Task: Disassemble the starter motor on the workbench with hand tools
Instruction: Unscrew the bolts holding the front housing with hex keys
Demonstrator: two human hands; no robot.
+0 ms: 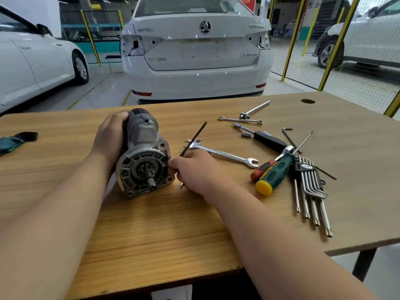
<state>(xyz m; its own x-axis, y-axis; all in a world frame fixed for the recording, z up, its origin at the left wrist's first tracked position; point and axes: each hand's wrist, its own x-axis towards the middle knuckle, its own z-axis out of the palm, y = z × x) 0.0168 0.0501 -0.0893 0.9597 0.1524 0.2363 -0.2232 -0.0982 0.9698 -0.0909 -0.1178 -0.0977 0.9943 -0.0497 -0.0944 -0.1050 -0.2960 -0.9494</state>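
Starter motor: lies on its side on counter, left of centre | Left hand: fingers curled round motor body | Right hand: fingers pinch thin black hex key beside front flange

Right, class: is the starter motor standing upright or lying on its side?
Lying on its side. The starter motor runs along the workbench, pinion shaft pointing toward the camera, left hand gripping its body.

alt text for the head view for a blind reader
A person's left hand grips a starter motor lying on a wooden workbench while the right hand pinches a thin black hex key beside its front face. Wrenches and screwdrivers lie to the right.
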